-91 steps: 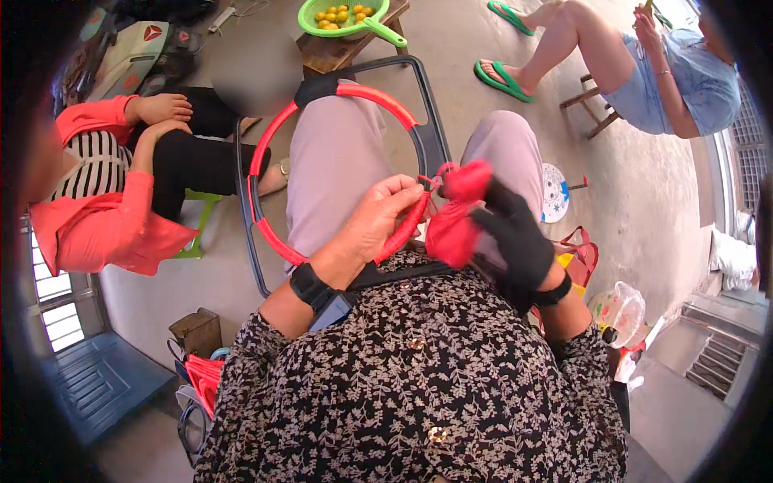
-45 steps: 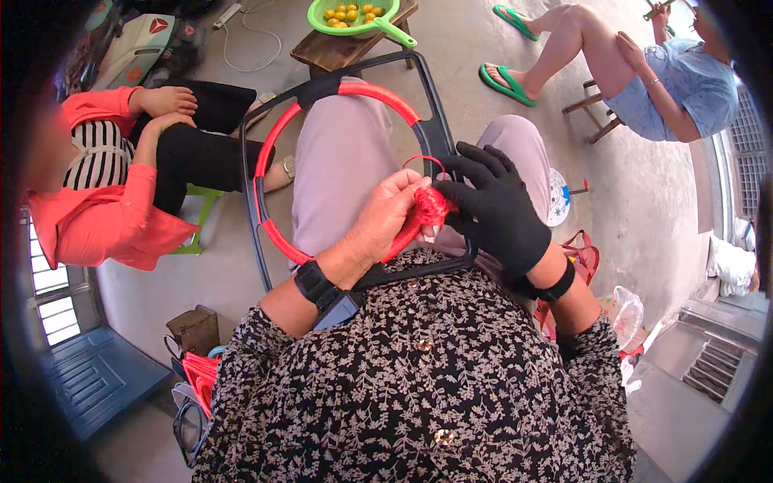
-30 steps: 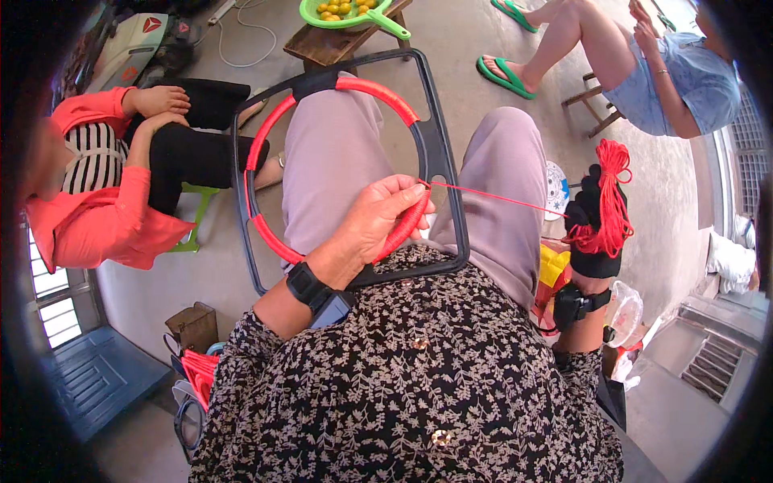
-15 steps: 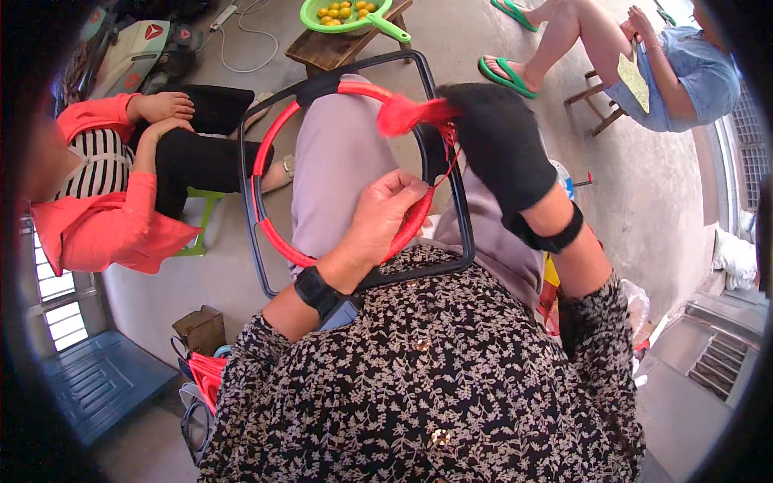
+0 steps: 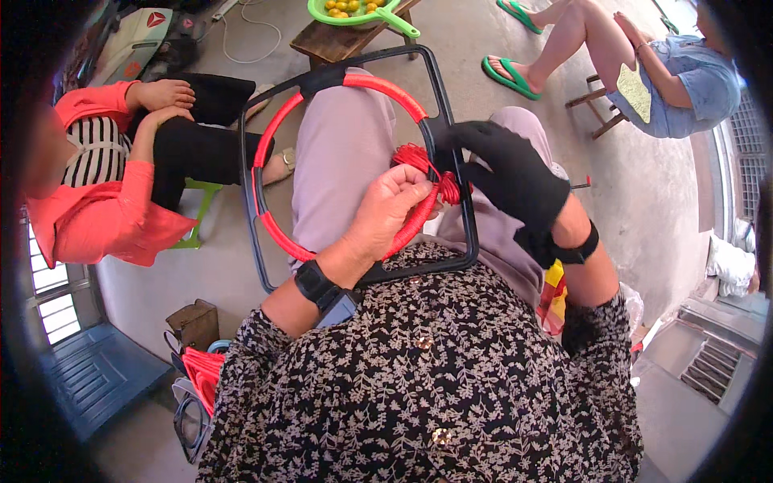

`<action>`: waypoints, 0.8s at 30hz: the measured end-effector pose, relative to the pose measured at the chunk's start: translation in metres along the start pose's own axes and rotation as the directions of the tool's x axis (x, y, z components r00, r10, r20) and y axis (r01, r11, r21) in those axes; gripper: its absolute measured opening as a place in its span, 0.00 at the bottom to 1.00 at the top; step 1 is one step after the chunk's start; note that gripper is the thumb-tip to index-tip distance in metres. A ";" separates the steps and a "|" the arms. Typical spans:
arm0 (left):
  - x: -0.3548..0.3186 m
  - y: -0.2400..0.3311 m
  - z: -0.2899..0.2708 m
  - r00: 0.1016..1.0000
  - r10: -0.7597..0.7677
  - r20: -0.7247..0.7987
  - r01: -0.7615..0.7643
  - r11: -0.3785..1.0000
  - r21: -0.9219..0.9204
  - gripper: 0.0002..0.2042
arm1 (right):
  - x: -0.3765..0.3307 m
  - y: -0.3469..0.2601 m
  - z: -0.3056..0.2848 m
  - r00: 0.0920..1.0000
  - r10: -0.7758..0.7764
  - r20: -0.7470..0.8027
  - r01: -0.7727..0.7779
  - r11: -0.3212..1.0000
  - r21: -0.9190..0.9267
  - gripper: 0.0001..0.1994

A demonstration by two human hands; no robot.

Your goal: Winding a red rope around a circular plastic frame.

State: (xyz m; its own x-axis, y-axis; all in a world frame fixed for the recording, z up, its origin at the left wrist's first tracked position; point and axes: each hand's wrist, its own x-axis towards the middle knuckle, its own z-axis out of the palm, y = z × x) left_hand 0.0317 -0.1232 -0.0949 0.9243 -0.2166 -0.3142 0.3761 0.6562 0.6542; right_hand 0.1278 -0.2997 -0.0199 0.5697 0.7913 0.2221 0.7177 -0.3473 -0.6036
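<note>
A black rectangular frame [image 5: 436,76] rests on my lap, with a round ring [image 5: 282,242] inside it. Red cord covers much of the ring, while dark bare parts show at the upper left and the right. My bare left hand [image 5: 393,206] pinches the ring's lower right part between thumb and fingers. Beside those fingertips, a loose bundle of red cord [image 5: 413,156] hangs about the ring, part of it inside and part toward the frame's right side. My right hand [image 5: 515,173], in a black glove, is at the frame's right side, fingers apart and off the bundle.
A person in a coral jacket [image 5: 105,213] sits at the left, another in blue [image 5: 684,76] at the far right. A green strainer [image 5: 394,18] of yellow fruit stands on a wooden stool [image 5: 334,44] ahead. A brown box [image 5: 196,324] is at lower left.
My right hand has let go of the red cord bundle and moved slightly down and right. The bundle has dropped beside my left fingertips, which keep their pinch on the ring.
</note>
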 end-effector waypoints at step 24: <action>0.000 0.008 0.003 0.981 -0.193 0.018 0.194 0.972 -0.136 0.06 | -0.038 -0.030 0.018 0.971 0.174 -0.163 -0.129 0.958 0.256 0.18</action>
State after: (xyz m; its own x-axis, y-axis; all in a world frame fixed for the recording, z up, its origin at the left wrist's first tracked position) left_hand 0.0348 -0.1201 -0.0873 0.8355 -0.3522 -0.4218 0.5356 0.6939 0.4813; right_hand 0.0775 -0.3108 -0.0239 0.7436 0.6257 0.2357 0.5116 -0.3054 -0.8031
